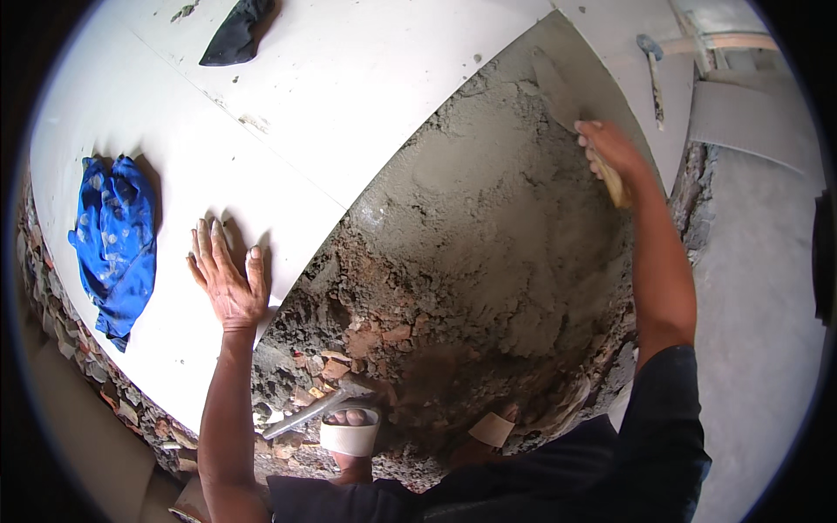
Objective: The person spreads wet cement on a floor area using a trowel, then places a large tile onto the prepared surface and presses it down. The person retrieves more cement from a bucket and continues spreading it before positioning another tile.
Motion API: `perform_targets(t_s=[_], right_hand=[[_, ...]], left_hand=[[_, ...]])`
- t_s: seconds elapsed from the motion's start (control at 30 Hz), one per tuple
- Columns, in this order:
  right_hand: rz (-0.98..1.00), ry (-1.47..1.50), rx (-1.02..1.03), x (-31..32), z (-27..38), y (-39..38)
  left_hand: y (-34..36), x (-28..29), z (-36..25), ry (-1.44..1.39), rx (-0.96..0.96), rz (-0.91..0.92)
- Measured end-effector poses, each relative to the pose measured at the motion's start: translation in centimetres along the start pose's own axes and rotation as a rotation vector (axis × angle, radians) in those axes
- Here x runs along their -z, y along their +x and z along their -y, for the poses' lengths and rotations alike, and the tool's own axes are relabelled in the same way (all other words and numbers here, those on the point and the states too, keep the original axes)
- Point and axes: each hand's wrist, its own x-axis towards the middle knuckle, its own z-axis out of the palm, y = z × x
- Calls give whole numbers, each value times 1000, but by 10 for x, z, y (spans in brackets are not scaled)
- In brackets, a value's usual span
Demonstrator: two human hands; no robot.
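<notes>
My right hand is wrapped round the pale wooden handle of a trowel at the far right. Its grey blade lies against a bed of wet mortar, pointing to the far corner. The mortar is smoother at the far end and gives way to rough, lumpy rubble nearer me. On the left, my left hand rests flat on a white floor tile, fingers spread and nothing held, close to the tile's edge beside the mortar.
A crumpled blue cloth lies left of my left hand, and a black item farther off. A mallet sits on tile at the far right. By my slippered foot lies a hammer among broken rubble.
</notes>
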Motion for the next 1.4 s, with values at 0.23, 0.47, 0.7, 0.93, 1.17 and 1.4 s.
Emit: perform_targets(t_s=[0.23, 0.47, 0.7, 0.93, 1.17, 1.4], right_hand=[[265, -97, 24, -85, 0, -79], [36, -780, 460, -78, -52, -87], [-436, -727, 282, 2, -38, 35], [-273, 551, -188, 13, -80, 21], [-91, 732, 29, -47, -14, 49], [18, 314, -43, -45, 43, 18]], left_hand=[[-1, -3, 3, 5, -25, -12], [0, -2, 2, -13, -40, -15], [-4, -6, 6, -8, -14, -19], [47, 0, -29, -254, -17, -139], [98, -27, -81, -16, -43, -18], [97, -26, -79, -11, -18, -6]])
